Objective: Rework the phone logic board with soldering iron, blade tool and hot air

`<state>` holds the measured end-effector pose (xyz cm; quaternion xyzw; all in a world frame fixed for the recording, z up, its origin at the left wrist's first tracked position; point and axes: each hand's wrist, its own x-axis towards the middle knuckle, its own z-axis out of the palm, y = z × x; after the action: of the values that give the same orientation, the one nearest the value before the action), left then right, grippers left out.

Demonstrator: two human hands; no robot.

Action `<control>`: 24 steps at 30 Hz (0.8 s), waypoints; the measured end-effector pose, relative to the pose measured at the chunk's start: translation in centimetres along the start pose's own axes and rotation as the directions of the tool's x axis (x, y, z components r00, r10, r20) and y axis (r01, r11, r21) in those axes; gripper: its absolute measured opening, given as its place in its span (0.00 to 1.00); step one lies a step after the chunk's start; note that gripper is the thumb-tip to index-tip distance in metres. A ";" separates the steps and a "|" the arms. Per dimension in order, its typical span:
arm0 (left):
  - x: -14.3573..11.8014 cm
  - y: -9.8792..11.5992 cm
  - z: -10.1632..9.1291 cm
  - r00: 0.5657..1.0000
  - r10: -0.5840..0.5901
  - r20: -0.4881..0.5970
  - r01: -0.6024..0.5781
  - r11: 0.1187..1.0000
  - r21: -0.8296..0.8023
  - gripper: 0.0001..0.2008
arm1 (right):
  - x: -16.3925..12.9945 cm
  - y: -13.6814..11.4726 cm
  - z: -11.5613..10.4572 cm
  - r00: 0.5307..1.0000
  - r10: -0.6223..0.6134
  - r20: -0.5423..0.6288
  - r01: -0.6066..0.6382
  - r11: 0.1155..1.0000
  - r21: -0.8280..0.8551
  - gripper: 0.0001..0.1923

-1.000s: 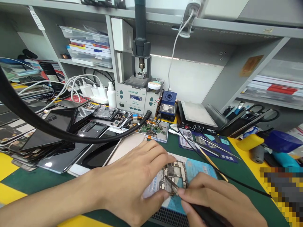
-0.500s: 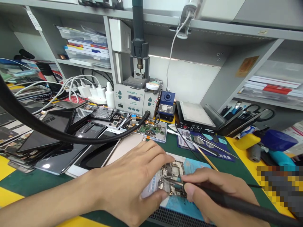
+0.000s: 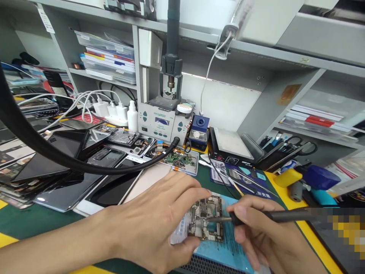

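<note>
A grey shelving unit (image 3: 256, 57) rises well beyond both hands, with stacked flat boxes (image 3: 107, 57) on its shelf far up and to the left of the left hand. Left of the left hand and beyond its forearm lies a spread of phones and loose screens (image 3: 57, 171), crossed by a thick black hose (image 3: 85, 165) that runs to the hot-air rework station (image 3: 162, 121) standing straight beyond the left hand's fingertips. Beyond the right hand sits a black heating plate (image 3: 232, 144), and between it and the station a small blue box (image 3: 199, 131). A shallow tray of green circuit parts (image 3: 178, 160) lies just beyond the left hand's fingers. Under both hands is a green bench mat (image 3: 42, 220), and on it a light blue pad (image 3: 225, 243) that reaches below the right hand. The left hand (image 3: 159, 224) lies palm down, fingers spread and thumb tucked under, pinching the left edge of a phone logic board (image 3: 207, 222) that rests on the blue pad between the two hands. The right hand (image 3: 265, 239) is closed in a pen grip around a black soldering iron (image 3: 273, 217), whose thin tip (image 3: 212, 219) points left and touches the board's middle
</note>
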<state>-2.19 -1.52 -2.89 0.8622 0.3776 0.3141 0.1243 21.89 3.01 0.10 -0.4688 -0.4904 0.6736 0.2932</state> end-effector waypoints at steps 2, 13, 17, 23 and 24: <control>0.0 0.0 0.0 1.000 0.006 0.001 -0.006 1.000 0.000 0.31 | -0.1 0.0 0.0 1.000 -0.004 -0.007 0.004 1.000 -0.002 0.23; 0.1 0.0 -0.1 1.000 0.013 0.008 -0.013 1.000 0.003 0.31 | 0.0 0.1 -0.1 1.000 -0.005 0.029 0.005 1.000 0.011 0.21; 0.1 0.0 -0.2 1.000 0.001 0.013 -0.001 1.000 0.000 0.31 | -0.1 0.0 0.2 1.000 0.002 0.024 -0.002 1.000 0.021 0.22; 0.2 0.0 -0.1 1.000 0.002 0.017 -0.002 1.000 0.007 0.31 | -0.1 0.1 0.2 0.999 -0.026 -0.020 0.027 0.998 0.064 0.24; 0.2 -0.1 0.0 1.000 0.000 0.018 0.000 1.000 0.010 0.31 | -0.1 0.1 0.2 0.999 -0.041 -0.009 0.042 0.996 0.080 0.23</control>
<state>-2.14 -1.33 -2.80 0.8657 0.3779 0.3043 0.1232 21.80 2.81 0.09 -0.4488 -0.4714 0.6849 0.3276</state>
